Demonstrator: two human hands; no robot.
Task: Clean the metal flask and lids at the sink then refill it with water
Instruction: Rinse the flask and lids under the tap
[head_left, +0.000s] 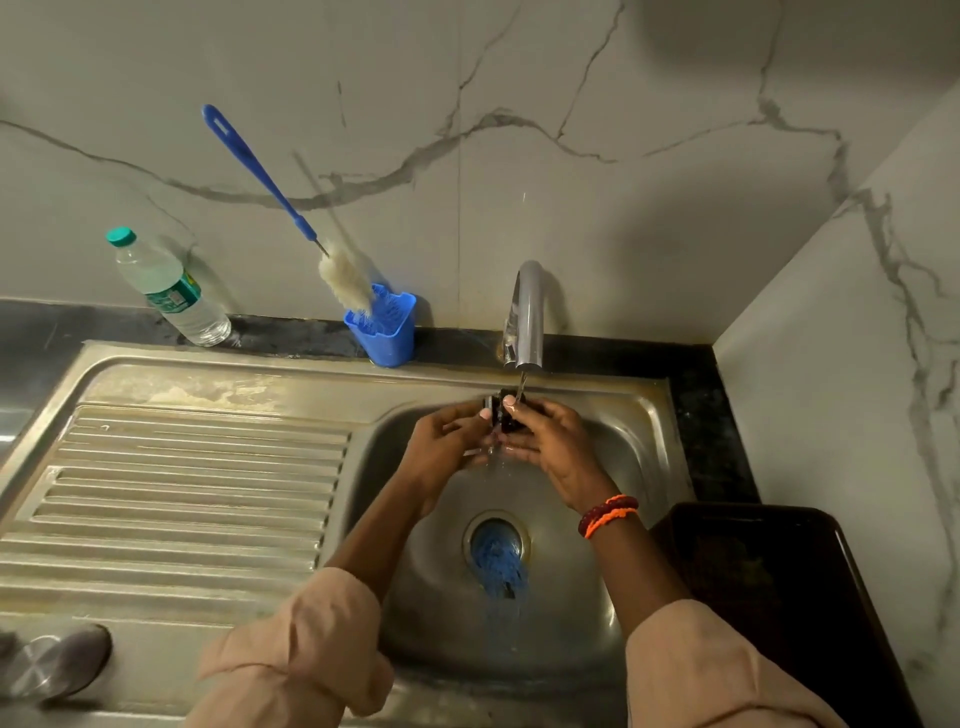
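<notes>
The fingers (485, 414) of the left hand (447, 447) and right hand (550, 441) are curled around a small black lid (506, 415), held at 12 o'clock of the sink (613, 447) under the tap (527, 317), probably so it is rinsed; the metal flask (57, 660) lies on the worktop at 8 o'clock.

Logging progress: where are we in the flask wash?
Done: nothing visibly finished. In hand: left hand and right hand hold a small black lid under the running tap. Left: the metal flask lies on the drainboard at lower left, unfilled; the bottle brush stands in its blue holder.
</notes>
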